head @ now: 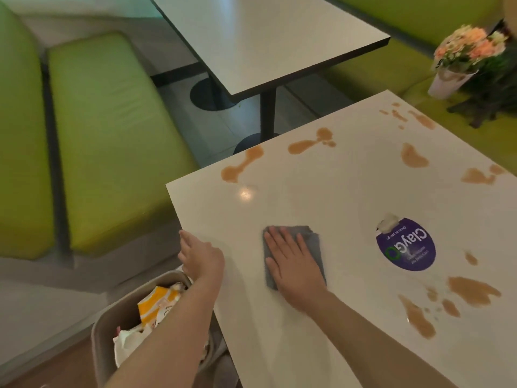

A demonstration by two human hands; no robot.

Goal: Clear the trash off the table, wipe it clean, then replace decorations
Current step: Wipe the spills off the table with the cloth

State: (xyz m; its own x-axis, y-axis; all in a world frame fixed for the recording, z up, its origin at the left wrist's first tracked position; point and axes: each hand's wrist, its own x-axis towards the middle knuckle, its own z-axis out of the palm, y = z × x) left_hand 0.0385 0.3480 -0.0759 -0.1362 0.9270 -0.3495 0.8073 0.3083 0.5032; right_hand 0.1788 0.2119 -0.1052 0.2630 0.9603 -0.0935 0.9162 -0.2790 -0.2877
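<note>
The right hand [293,264] presses flat, fingers straight, on a folded grey cloth [313,242] near the bench's [321,191] left edge; the left hand [201,256] rests loosely on that edge. Likely risk: one pass smears the brown spills [472,292] or pushes liquid over the edge. The cloth's long axis runs from the near edge toward the far one.
</note>
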